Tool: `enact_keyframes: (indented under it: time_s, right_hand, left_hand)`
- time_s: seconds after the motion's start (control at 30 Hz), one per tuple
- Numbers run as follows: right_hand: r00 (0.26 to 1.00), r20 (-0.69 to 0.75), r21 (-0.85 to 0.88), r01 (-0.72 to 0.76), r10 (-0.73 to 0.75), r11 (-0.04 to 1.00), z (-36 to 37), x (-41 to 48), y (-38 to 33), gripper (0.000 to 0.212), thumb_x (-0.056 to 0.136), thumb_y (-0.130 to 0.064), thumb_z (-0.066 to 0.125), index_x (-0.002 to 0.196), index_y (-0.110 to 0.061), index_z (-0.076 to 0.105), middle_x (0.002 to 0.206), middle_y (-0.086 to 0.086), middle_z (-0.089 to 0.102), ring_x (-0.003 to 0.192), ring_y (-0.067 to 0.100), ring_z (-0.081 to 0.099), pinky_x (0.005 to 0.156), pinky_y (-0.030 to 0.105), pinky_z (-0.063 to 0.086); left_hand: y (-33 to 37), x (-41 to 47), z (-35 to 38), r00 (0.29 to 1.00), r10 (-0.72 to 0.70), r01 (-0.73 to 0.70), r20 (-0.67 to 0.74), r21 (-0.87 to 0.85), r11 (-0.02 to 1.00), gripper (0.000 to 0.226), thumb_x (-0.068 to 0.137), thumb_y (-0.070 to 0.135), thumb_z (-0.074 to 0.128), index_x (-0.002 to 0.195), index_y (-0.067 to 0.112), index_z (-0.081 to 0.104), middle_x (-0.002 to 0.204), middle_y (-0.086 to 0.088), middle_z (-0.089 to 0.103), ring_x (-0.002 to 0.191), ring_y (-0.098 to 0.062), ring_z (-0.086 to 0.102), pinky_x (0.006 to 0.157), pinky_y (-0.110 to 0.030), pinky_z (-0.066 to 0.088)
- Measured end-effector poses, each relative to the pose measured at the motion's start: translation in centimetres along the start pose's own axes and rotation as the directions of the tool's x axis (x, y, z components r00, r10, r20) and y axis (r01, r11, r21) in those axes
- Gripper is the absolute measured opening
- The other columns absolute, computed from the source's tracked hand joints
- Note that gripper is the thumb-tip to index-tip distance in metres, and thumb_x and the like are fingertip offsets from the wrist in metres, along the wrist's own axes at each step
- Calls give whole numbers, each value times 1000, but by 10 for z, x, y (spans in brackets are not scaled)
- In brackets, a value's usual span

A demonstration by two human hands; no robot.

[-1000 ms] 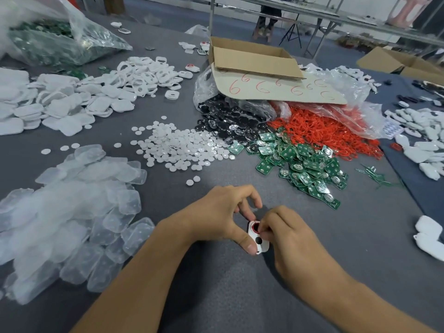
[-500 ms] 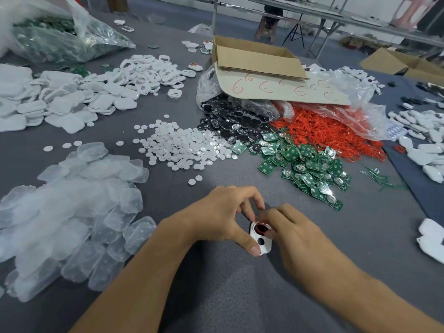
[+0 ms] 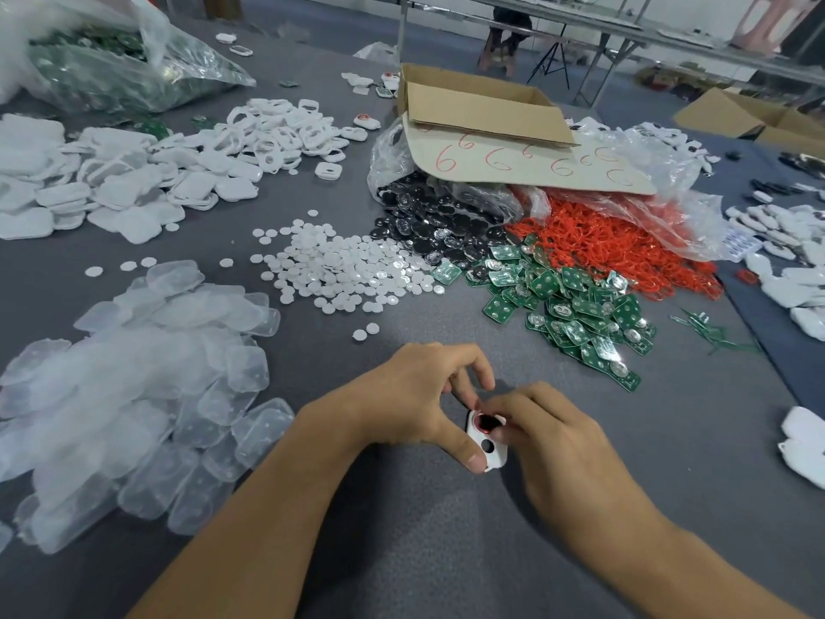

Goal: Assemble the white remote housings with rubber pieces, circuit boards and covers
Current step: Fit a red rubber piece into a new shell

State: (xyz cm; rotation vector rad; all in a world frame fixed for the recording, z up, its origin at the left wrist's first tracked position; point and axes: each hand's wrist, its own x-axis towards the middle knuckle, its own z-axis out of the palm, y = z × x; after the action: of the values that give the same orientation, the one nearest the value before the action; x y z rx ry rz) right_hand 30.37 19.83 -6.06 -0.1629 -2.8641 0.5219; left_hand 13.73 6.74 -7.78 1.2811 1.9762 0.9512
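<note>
- Head view: both hands meet low on the grey worktop [image 3: 446,551], just above its surface.
- The left hand [image 3: 415,395] grips a white remote housing [image 3: 491,455], thumb along its left edge, fingers curled over the top.
- The right hand [image 3: 549,426] pinches the same housing from the right, fingertips at the red rubber ring [image 3: 477,425] seated at its upper end.
- Beyond the hands lie green circuit boards [image 3: 571,306], with a heap of loose red rings [image 3: 602,247] behind them.
- White discs [image 3: 339,265] are scattered at centre, touching a pile of black round pieces [image 3: 428,225].
- Translucent covers [image 3: 134,373] are heaped at left, and white housings [image 3: 156,172] are piled further back.
- A cardboard box [image 3: 477,105] stands at the back.
</note>
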Motion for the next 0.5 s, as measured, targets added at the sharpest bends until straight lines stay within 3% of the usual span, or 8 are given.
enact_keyframes:
  time_s: [0.13,0.27,0.4,0.5]
  right_hand:
    - [996,-79,24,36,-34,999,3,-3,2,28,83,3,76,104,-16,75,94,-4,63,76,11,63,69,19,48]
    - [997,-60,73,54,-50,996,-1,0,10,30,82,1,78,104,-20,77,87,-6,64,74,3,58,69,10,44]
    - [993,33,208,102,-111,973,-14,15,21,21,85,-17,76,105,-24,78,85,-13,69,78,-1,64,73,10,46]
    - [985,151,338,22,-77,941,-22,31,26,21,79,-18,81,100,-22,80,85,-14,73,81,0,70,74,22,54]
  left_hand:
    - [0,-1,0,1000,-6,6,2,-11,1000,72,53,45,99,112,41,58,99,25,70,100,6,49,83,-22,40]
    - [1,-1,0,1000,-2,2,5,-19,1000,71,54,44,99,112,41,58,99,25,71,100,7,48,81,-20,38]
    - [1,0,1,1000,5,-5,-10,-12,1000,71,52,44,99,111,41,59,97,23,70,98,6,49,79,-20,38]
    - [1,1,1,1000,10,-10,-19,-9,1000,70,51,44,99,108,42,59,95,22,68,96,6,50,78,-18,37]
